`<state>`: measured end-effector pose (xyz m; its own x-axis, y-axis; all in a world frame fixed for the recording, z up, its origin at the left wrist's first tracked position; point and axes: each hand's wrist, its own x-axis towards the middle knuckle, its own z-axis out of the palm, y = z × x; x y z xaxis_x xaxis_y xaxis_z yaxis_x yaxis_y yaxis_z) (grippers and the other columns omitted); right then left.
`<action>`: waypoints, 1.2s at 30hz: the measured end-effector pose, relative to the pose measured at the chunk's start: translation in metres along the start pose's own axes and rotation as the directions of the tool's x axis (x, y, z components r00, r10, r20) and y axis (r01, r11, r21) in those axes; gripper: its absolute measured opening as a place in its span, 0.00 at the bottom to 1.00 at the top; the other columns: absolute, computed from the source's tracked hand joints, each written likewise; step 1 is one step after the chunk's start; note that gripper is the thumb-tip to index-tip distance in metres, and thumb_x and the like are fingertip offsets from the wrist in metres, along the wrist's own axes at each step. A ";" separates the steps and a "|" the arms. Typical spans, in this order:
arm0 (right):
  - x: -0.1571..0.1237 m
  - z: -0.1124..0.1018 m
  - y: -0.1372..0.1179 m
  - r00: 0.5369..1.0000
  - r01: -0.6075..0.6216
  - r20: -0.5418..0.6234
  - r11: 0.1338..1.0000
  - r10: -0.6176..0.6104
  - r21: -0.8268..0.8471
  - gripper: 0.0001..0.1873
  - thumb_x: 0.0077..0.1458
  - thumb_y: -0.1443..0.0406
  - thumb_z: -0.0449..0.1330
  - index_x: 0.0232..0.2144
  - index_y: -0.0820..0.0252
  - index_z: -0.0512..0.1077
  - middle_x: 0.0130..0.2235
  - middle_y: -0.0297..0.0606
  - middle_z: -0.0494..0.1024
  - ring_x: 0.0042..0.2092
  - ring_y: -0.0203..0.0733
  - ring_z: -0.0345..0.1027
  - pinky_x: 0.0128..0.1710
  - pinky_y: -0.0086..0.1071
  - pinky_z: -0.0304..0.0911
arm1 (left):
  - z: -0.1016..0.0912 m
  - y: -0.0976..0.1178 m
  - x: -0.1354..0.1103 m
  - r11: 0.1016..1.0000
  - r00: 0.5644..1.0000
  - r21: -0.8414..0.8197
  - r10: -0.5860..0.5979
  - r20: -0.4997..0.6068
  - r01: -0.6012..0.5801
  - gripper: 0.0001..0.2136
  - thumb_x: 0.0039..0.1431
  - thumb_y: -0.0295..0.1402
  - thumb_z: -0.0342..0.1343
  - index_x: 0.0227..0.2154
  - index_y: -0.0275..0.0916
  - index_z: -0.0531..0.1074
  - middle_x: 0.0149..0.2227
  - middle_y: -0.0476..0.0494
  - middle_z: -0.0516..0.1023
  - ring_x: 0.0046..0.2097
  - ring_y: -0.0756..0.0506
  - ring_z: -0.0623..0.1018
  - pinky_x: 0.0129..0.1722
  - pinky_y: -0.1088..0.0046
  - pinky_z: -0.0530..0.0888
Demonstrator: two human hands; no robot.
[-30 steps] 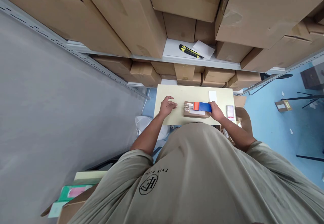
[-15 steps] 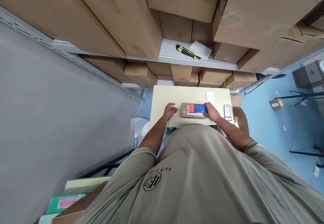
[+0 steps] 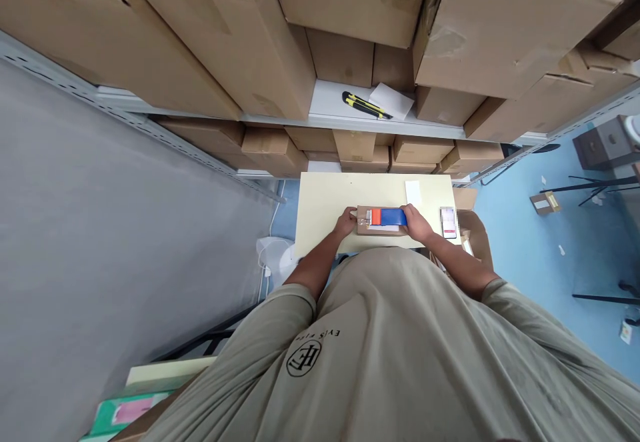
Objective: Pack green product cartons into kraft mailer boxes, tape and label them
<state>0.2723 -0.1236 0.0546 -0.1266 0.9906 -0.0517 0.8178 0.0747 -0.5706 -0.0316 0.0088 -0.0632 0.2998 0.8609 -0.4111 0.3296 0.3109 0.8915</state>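
Observation:
A small brown cardboard box (image 3: 362,230) lies on the cream tabletop (image 3: 325,192) in front of my body. On top of it rests a tape dispenser (image 3: 393,217), orange towards the left and blue towards the right, with clear tape showing at the box's left end. My right hand (image 3: 417,223) is closed around the blue right end of the dispenser, above the box's right end. At the opposite end, my left hand (image 3: 345,221) has its fingers against the box's left edge. Part of a white label (image 3: 385,228) shows below the dispenser.
A white paper (image 3: 413,192) and a phone (image 3: 449,222) lie on the table's right side. Shelves packed with cardboard boxes (image 3: 350,9) rise behind it; a yellow-black box cutter (image 3: 367,105) sits on one shelf. An open carton (image 3: 475,232) stands right of the table.
My left hand has moved right, from open beside the box to its left end, where the fingers have closed in. The right hand keeps its hold on the dispenser.

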 end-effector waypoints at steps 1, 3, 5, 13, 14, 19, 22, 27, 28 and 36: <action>0.000 0.000 0.000 1.000 -0.002 0.001 1.000 0.002 -0.004 0.31 0.60 0.73 0.60 0.65 0.57 0.68 0.59 0.52 0.73 0.58 0.59 0.70 0.60 0.55 0.75 | -0.001 0.001 0.001 0.997 0.999 0.072 -0.032 0.006 0.032 0.23 0.57 0.38 0.68 0.56 0.44 0.77 0.40 0.45 0.85 0.45 0.39 0.85 0.55 0.57 0.81; 0.000 0.000 0.000 1.000 -0.006 0.004 1.000 0.006 -0.009 0.31 0.60 0.73 0.60 0.65 0.57 0.68 0.59 0.51 0.73 0.58 0.59 0.70 0.60 0.54 0.75 | -0.005 0.002 -0.001 0.969 0.993 0.220 -0.116 0.012 0.111 0.31 0.58 0.39 0.69 0.64 0.42 0.75 0.55 0.35 0.85 0.60 0.32 0.84 0.64 0.51 0.77; -0.001 0.001 0.001 1.000 -0.005 0.009 1.000 0.005 -0.011 0.31 0.60 0.73 0.61 0.65 0.57 0.68 0.59 0.51 0.73 0.58 0.59 0.70 0.60 0.54 0.75 | -0.011 0.004 -0.007 0.935 0.986 0.322 -0.165 0.018 0.150 0.37 0.57 0.41 0.71 0.70 0.41 0.72 0.67 0.27 0.79 0.70 0.25 0.77 0.70 0.45 0.73; 0.000 0.000 0.003 1.000 -0.002 0.031 0.999 0.004 -0.044 0.33 0.60 0.74 0.60 0.66 0.57 0.67 0.59 0.51 0.73 0.58 0.58 0.71 0.60 0.52 0.75 | -0.020 0.031 -0.026 0.666 0.877 0.582 0.435 0.204 -0.466 0.51 0.66 0.56 0.67 0.82 0.38 0.54 0.79 0.28 0.65 0.80 0.28 0.64 0.79 0.48 0.63; 0.000 -0.001 0.003 0.999 0.003 0.036 0.999 -0.002 -0.042 0.33 0.60 0.74 0.60 0.66 0.57 0.67 0.59 0.51 0.73 0.58 0.58 0.70 0.60 0.52 0.74 | -0.018 0.035 -0.025 0.601 0.832 0.580 0.449 0.324 -0.550 0.60 0.59 0.60 0.72 0.84 0.36 0.49 0.81 0.26 0.61 0.81 0.26 0.60 0.80 0.47 0.62; 0.003 -0.011 0.003 0.998 0.030 0.063 0.999 -0.027 -0.039 0.33 0.62 0.72 0.60 0.68 0.57 0.66 0.60 0.51 0.73 0.60 0.58 0.70 0.62 0.52 0.73 | -0.005 0.044 -0.018 0.425 0.749 0.618 0.328 0.576 -0.661 0.72 0.51 0.56 0.76 0.85 0.29 0.36 0.79 0.20 0.63 0.80 0.22 0.60 0.79 0.48 0.61; 0.003 -0.019 0.000 0.994 0.035 0.108 0.997 -0.028 -0.066 0.33 0.64 0.71 0.60 0.70 0.57 0.66 0.60 0.52 0.73 0.60 0.59 0.71 0.60 0.52 0.74 | -0.001 0.046 -0.017 0.366 0.784 0.693 0.286 0.552 -0.621 0.69 0.52 0.50 0.74 0.85 0.29 0.38 0.77 0.20 0.65 0.78 0.21 0.63 0.77 0.49 0.63; -0.001 -0.038 0.005 0.989 0.019 0.150 0.990 0.002 -0.140 0.35 0.65 0.70 0.62 0.72 0.57 0.66 0.61 0.52 0.74 0.60 0.59 0.72 0.58 0.50 0.75 | 0.001 0.053 -0.021 0.325 0.794 0.725 0.238 0.559 -0.608 0.67 0.52 0.48 0.73 0.85 0.30 0.38 0.78 0.20 0.63 0.77 0.21 0.62 0.76 0.48 0.62; -0.004 -0.043 0.009 0.989 0.012 0.147 0.988 0.011 -0.155 0.34 0.66 0.69 0.62 0.72 0.57 0.66 0.61 0.53 0.74 0.60 0.60 0.72 0.58 0.50 0.75 | 0.001 0.054 -0.022 0.327 0.799 0.730 0.229 0.555 -0.601 0.67 0.52 0.48 0.73 0.85 0.30 0.38 0.78 0.20 0.62 0.78 0.21 0.62 0.76 0.48 0.62; -0.064 -0.127 0.085 0.967 -0.207 0.074 0.922 0.243 -0.327 0.31 0.70 0.64 0.59 0.72 0.63 0.68 0.63 0.58 0.75 0.55 0.61 0.76 0.54 0.48 0.77 | 0.002 0.054 -0.021 0.369 0.831 0.745 0.218 0.512 -0.556 0.67 0.52 0.49 0.75 0.85 0.31 0.41 0.77 0.20 0.64 0.77 0.21 0.63 0.75 0.47 0.63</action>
<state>0.4215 -0.1656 0.1134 0.0350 0.9677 -0.2496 0.9637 -0.0988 -0.2479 -0.0186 0.0067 -0.0067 0.7792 0.5770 -0.2449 0.6220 -0.6638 0.4153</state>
